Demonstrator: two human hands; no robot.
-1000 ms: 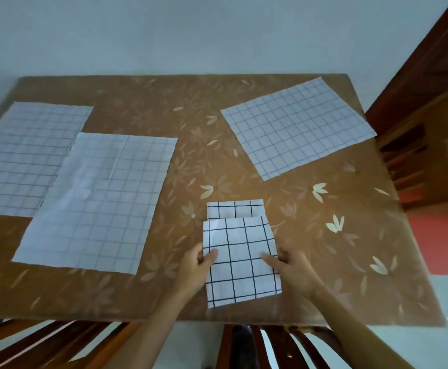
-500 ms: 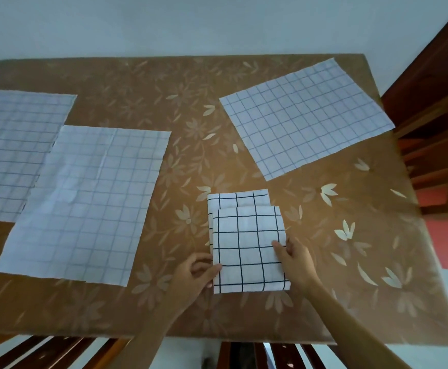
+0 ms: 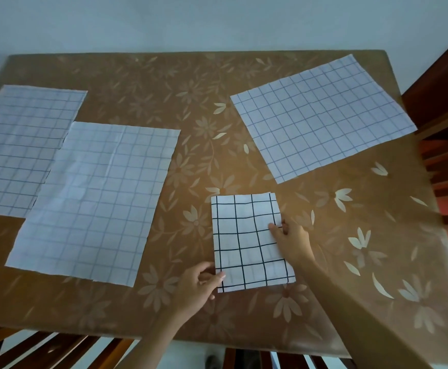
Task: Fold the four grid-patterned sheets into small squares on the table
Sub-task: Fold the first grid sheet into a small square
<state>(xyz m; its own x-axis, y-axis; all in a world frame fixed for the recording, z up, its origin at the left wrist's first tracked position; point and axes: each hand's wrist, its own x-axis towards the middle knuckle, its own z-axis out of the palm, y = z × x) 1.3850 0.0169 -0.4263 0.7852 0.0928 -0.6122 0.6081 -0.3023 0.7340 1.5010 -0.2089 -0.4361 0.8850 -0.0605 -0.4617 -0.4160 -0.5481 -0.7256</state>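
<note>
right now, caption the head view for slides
Left hand and right hand hold a folded bold-grid white sheet on a brown floral table beside three unfolded pale sheets

folded sheet | left hand pinches corner | right hand holds edge

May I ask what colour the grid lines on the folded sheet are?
Bold black lines on white; the folded sheet shows best in the head view.

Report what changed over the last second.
The top flap of the folded sheet slid toward the far edge, covering the exposed strip. The left hand shifted to the near corner; the right hand stays on the right edge. Flat sheets unchanged.
</note>
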